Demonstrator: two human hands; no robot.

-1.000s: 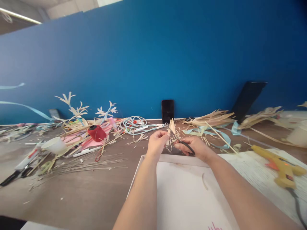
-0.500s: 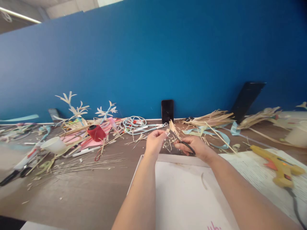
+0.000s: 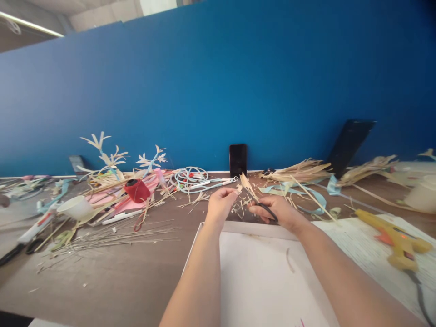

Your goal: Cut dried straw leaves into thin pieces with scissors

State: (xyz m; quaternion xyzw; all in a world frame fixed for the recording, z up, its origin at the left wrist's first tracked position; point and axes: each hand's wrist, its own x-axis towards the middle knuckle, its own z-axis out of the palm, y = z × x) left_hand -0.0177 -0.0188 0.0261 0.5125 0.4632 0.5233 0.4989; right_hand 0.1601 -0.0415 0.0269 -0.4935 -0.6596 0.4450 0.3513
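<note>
My left hand (image 3: 220,206) is pinched around a small piece of pale dried husk (image 3: 239,187) just above the far edge of a white box lid (image 3: 259,272). My right hand (image 3: 277,210) grips a pair of scissors (image 3: 270,211) with dark handles. Their blades point up and left, close to the piece in my left fingers. Another pale husk strip (image 3: 245,180) shows right by the blades; whether the right hand holds it or it lies behind, I cannot tell. Small curled offcuts (image 3: 238,209) lie on the table between my hands.
A phone (image 3: 238,160) leans on the blue partition (image 3: 218,91). Left are husk flowers (image 3: 114,159), red thread (image 3: 136,190), a white cup (image 3: 75,207) and thin sticks (image 3: 126,236). Right are husk bundles (image 3: 299,171), blue ribbon (image 3: 315,200) and a yellow glue gun (image 3: 397,236).
My hands stay almost in place, with the husk piece now slightly apart from the scissor blades. At the far left, a pale blue strip has gone from sight and part of another person's hand appears.
</note>
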